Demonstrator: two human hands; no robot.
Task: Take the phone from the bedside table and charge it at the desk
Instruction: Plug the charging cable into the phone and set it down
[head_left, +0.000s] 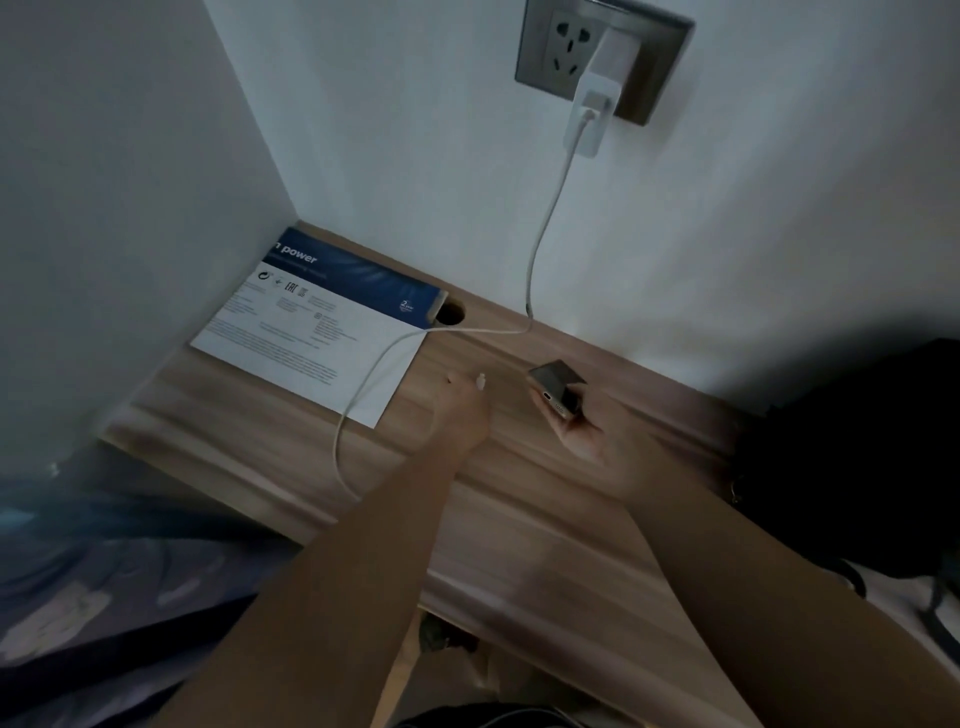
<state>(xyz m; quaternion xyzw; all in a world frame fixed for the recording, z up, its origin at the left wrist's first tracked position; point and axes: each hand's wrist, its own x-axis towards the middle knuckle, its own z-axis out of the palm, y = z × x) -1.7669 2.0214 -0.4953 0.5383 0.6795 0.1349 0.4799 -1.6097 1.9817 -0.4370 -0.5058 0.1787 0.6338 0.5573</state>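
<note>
Wooden desk (519, 519) fills mid frame, white-and-blue box (311, 317) flat at its upper-left corner, contents hidden. White charger (592, 111) plugged in wall socket (561, 47) at top, its cable (540, 234) drooping over the box. My right hand (582, 436) is clamped on the phone (556, 387), grey-gold, port end facing me, centre frame. My left hand (460, 410) pinches the cable's white plug (481, 381) just left of the phone, not touching

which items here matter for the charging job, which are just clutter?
In play: phone in right hand; cable plug in left hand; charger in the wall socket.
Clutter: white-and-blue box; black bag.
</note>
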